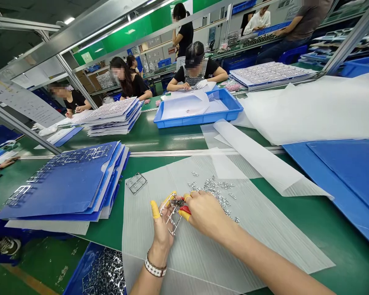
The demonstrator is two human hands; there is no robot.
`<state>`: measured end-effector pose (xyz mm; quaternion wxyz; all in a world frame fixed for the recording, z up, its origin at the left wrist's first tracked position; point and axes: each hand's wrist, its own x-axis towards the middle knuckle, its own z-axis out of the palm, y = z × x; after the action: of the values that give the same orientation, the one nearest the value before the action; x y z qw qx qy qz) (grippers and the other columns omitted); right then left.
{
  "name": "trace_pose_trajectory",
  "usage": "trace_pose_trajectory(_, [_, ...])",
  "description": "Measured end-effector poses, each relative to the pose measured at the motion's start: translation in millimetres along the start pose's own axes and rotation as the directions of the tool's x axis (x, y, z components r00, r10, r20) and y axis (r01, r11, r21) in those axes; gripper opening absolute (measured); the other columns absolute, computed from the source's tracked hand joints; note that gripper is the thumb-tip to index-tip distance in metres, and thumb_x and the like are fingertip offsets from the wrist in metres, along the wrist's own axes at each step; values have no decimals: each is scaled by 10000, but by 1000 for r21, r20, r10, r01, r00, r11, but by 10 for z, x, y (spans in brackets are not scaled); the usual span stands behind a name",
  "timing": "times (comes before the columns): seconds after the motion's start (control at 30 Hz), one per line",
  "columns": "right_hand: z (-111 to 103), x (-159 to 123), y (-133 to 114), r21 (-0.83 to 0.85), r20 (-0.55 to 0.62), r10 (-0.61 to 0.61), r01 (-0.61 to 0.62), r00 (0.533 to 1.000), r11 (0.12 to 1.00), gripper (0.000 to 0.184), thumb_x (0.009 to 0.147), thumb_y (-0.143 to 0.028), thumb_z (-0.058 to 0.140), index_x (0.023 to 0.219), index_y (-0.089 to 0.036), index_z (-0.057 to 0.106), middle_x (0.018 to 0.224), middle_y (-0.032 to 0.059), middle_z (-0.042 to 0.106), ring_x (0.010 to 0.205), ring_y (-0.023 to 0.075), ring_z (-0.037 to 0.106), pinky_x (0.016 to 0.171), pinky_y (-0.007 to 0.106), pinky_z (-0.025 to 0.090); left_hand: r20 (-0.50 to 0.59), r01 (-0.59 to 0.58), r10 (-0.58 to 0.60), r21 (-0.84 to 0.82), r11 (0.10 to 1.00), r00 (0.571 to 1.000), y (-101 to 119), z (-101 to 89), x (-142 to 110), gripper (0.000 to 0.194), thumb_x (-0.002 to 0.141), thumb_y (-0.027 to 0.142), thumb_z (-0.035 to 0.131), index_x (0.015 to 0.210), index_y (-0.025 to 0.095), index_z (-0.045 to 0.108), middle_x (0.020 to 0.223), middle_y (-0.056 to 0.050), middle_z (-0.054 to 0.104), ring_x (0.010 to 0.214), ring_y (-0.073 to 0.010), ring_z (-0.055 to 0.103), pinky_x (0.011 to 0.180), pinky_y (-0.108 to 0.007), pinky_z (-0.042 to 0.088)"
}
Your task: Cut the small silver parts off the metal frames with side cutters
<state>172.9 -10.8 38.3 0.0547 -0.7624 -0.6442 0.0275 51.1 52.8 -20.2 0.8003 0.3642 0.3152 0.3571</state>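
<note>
My left hand (163, 229), with yellow covers on some fingers, holds up a small silvery sprue frame (173, 219) of shiny parts. Red-handled nippers (185, 209) are gripped in my right hand (203, 211), their jaws at the frame's upper part. Just beyond lies a scattered heap of small shiny pieces (213, 188) on a translucent sheet (147, 246). Another sprue frame (137, 183) rests flat near the sheet's upper left corner. My fingers partly cover the held frame and the nippers' handles.
At left, a stack of blue boards (70, 184) carries more sprue frames. A blue bin (89, 262) of sprues sits below the bench edge. Beyond the divider stand a blue tray (199, 119) and stacked sheets (113, 116). Rolled film (258, 164) lies right; several people work opposite.
</note>
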Motion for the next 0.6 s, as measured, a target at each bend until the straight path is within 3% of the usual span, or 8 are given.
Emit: trace_pose_trajectory(0.6, [-13,-28,15,-25,19,60,-59,998,998,286,848,-418,516,902,-163,633,837,116,648,788,267,602,671,347,398,13,60,-59,-84,995,998,4,-11,-1,728,816,684,266,1070,129,662,1097,-143,661,1118,-284,542,1002,-396,339])
